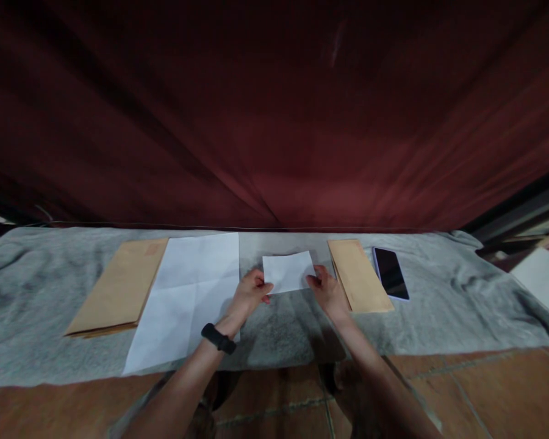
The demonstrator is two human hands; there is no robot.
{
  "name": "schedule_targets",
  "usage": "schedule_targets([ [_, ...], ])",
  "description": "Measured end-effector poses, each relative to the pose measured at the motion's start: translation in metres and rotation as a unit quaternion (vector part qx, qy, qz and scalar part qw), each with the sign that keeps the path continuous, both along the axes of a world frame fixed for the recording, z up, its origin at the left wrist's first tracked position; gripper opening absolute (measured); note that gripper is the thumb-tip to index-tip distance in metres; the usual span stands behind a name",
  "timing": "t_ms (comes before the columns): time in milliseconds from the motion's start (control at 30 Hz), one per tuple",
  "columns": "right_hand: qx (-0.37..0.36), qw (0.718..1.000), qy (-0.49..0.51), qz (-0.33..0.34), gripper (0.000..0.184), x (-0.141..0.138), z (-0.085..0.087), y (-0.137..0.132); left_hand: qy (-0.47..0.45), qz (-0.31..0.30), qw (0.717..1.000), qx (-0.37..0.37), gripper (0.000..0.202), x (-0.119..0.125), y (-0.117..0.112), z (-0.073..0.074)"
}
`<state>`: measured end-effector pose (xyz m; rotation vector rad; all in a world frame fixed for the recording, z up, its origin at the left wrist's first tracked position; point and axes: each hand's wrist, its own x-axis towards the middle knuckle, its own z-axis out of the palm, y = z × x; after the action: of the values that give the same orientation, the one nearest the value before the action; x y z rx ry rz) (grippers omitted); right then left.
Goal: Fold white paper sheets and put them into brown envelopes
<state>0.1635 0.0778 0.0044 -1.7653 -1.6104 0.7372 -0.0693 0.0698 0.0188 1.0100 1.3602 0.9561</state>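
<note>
Between my two hands a small white sheet of paper (pixel 289 272), perhaps folded, is held above the grey cloth. My left hand (pixel 251 291) pinches its lower left corner, thumb on top; a black band (pixel 218 339) circles that wrist. The right edge is gripped by my right hand (pixel 326 289), also with the thumb on top. Left of my left hand lies a large white sheet (pixel 187 299) with fold creases. Just right of my right hand is a brown envelope (pixel 360 274), with at least one more layer under it.
A stack of larger brown envelopes (pixel 119 286) lies at the left, partly under the white sheet. A phone (pixel 391 272) rests beside the right envelope. The grey cloth (pixel 452 305) covers the surface; a dark red curtain (pixel 274 122) hangs behind it. Tiled floor (pixel 274 390) shows below.
</note>
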Motion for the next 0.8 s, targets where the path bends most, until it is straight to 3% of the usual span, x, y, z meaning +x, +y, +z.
schedule_targets([
  [133,0.101,0.984,-0.145,0.02,0.045,-0.01,0.004,-0.012,0.024,0.01,1.0,-0.013,0.033,0.003,0.001,-0.008],
  [367,0.16,0.948,-0.141,0.236,0.052,-0.048,-0.013,-0.044,0.091,-0.014,0.996,0.006,0.021,0.001,0.0,-0.011],
  [600,0.186,0.927,-0.233,0.227,0.06,-0.05,-0.025,-0.058,0.281,0.006,0.957,0.066,0.021,0.004,-0.005,-0.007],
  [800,0.173,0.929,-0.245,0.215,0.059,-0.037,-0.028,-0.056,0.444,-0.067,0.892,0.05,0.041,0.005,-0.011,0.001],
])
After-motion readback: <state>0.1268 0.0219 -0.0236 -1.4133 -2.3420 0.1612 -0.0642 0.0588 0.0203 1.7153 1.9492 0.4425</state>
